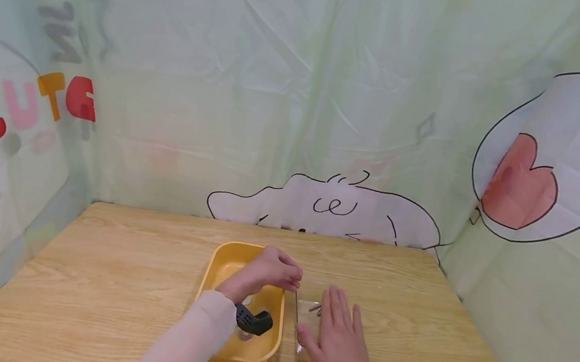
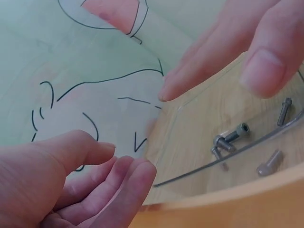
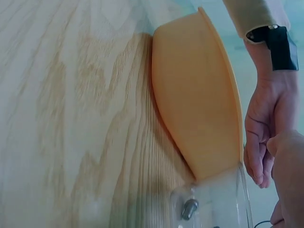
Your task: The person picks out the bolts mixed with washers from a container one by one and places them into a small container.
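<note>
A shallow clear plastic box (image 1: 306, 330) holds several small metal screws (image 1: 315, 308) and stands beside the orange bin. Its near rim shows as a dark line in the left wrist view, with socket-head screws (image 2: 237, 132) behind it. My left hand (image 1: 274, 269) hovers over the bin's right rim near the box, fingers loosely curled; nothing shows between thumb and fingertips (image 2: 145, 171). On the box's other side, my right hand (image 1: 339, 340) lies with straight fingers, its thumb right at the box. In the right wrist view, one screw (image 3: 189, 209) shows through the clear wall.
The orange bin (image 1: 278, 332) stands left of the clear box, with the left forearm reaching across it. A black wrist mount (image 1: 254, 321) sits over the bin. Beneath lies a wooden table (image 1: 106, 279), with printed curtains (image 1: 196, 101) around its back and sides.
</note>
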`<state>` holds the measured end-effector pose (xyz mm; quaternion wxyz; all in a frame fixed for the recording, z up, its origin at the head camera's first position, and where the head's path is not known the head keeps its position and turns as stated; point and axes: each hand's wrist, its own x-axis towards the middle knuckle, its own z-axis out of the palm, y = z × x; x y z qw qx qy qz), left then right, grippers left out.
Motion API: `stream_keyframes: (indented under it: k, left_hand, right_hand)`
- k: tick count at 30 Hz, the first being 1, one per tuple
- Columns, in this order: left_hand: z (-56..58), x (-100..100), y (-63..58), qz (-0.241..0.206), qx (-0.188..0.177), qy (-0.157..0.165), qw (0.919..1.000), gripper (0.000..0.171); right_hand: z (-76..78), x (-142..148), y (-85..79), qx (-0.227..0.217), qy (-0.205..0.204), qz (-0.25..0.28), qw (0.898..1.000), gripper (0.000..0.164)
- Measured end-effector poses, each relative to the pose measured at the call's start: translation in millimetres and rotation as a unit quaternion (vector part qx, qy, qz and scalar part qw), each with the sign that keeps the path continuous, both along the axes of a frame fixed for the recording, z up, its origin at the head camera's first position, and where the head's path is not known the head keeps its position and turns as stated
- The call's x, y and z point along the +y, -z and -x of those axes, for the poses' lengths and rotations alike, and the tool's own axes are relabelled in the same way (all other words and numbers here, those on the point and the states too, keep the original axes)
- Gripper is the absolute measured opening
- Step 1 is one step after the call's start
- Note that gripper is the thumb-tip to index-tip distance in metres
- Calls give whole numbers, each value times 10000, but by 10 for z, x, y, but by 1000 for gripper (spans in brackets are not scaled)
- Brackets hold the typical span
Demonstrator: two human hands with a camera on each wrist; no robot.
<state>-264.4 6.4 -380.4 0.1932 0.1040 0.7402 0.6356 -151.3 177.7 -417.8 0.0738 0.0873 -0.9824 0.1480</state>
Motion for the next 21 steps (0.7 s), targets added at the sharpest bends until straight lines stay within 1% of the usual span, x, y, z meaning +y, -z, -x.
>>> stream_keyframes:
  k: [4, 8, 15, 21]
  left_hand:
    - [2, -64, -15, -8, -1, -144, 9999, 22]
    - [19, -126, -6, 21, 30, -252, 9997, 26]
    - [64, -191, 42, 80, -80, -422, 9990, 20]
    - [80, -236, 55, 88, -72, -524, 9986, 22]
  right_hand:
    - [-1, -70, -10, 9, -79, 3, 10000, 84]
    - [1, -119, -4, 142, -106, -50, 9998, 83]
    - [-3, -182, 25, 353, -269, -40, 9990, 83]
    - [-4, -243, 55, 343, -367, -90, 9987, 81]
